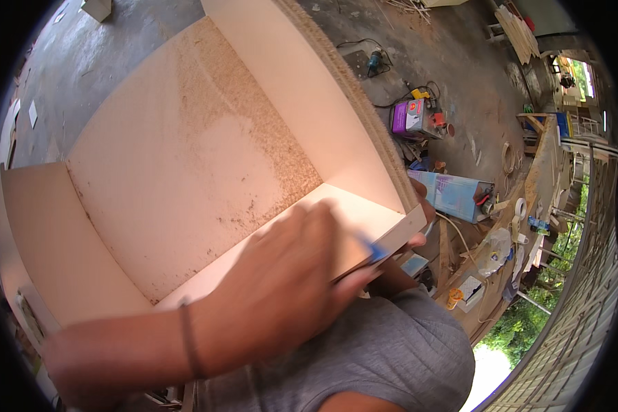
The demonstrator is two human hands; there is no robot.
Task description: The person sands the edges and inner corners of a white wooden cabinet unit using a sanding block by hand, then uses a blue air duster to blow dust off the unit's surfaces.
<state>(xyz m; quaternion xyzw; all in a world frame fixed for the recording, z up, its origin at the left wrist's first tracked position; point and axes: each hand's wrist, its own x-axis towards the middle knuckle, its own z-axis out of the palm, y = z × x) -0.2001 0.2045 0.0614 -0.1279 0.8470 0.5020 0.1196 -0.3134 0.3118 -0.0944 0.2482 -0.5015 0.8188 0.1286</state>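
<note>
A large open box, made of pale laminated boards, fills the middle of the view. It is tilted, and brown sawdust lies scattered inside, thickest along the inner edges. My left hand, blurred by motion and with a dark band at the wrist, is over the near wall. Between its thumb and fingers is a small flat tan piece with a blue edge; blur hides its exact kind. My right hand grips the box's near right corner from outside; only some fingers show past the board.
A teal power tool with a cord and a purple-and-white tin stand on the concrete floor to the right. Beyond the box lie a blue carton and a wooden bench with tape rolls, a plastic bag and an orange cup.
</note>
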